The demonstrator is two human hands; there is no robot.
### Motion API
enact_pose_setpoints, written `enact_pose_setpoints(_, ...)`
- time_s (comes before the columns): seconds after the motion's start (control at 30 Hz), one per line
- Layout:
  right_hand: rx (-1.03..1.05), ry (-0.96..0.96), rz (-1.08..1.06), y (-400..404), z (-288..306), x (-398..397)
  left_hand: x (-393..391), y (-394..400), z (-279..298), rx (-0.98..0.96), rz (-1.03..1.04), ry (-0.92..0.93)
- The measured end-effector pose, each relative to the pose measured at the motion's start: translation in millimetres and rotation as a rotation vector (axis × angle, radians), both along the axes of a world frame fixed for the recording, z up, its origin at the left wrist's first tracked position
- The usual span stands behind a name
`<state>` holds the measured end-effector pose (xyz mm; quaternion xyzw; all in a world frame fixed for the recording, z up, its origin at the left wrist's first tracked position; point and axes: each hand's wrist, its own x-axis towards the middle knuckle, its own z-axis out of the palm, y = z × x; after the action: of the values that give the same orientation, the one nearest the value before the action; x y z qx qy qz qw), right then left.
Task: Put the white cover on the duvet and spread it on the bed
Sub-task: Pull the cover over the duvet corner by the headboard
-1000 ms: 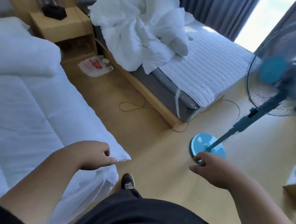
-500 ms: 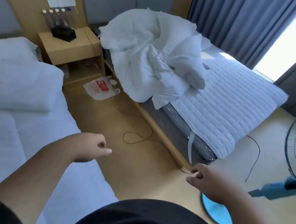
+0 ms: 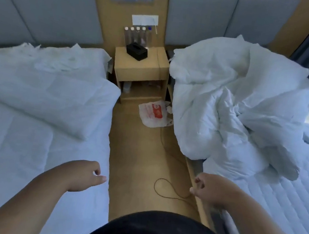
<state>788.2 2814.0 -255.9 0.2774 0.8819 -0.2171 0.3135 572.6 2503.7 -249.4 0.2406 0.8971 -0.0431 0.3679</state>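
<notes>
Hands (image 3: 85, 175) (image 3: 210, 189) empty, floor aisle (image 3: 141, 154) between bed edges, duvet (image 3: 235, 111) right

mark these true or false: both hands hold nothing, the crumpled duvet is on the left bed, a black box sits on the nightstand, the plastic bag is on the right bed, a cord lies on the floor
1. Both hands hold nothing: true. The left hand and right hand are loosely curled and empty.
2. The crumpled duvet is on the left bed: false, it is heaped on the right bed.
3. A black box sits on the nightstand: true.
4. The plastic bag is on the right bed: false, it lies on the floor.
5. A cord lies on the floor: true.
</notes>
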Motion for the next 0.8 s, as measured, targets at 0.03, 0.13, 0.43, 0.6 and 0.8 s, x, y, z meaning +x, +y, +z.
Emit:
enact_pose_setpoints(0.03,0.013,0.02,0.04,19,7,-28,-10,11,5,0.02,0.056,0.002)
enact_pose_setpoints(0.13,0.014,0.07,0.157,57,25,-105,-37,30,11,0.078,0.207,-0.017)
enact_pose_setpoints(0.43,-0.023,-0.043,0.517,54,4,-307,-139,13,-19,0.103,0.472,-0.092)
enact_pose_setpoints(0.6,-0.02,-0.025,0.49,45,2,-414,-261,16,-17,0.145,0.461,-0.054)
enact_pose_setpoints(0.8,-0.031,-0.034,0.425,68,9,-506,-381,40,-6,0.171,0.43,-0.022)
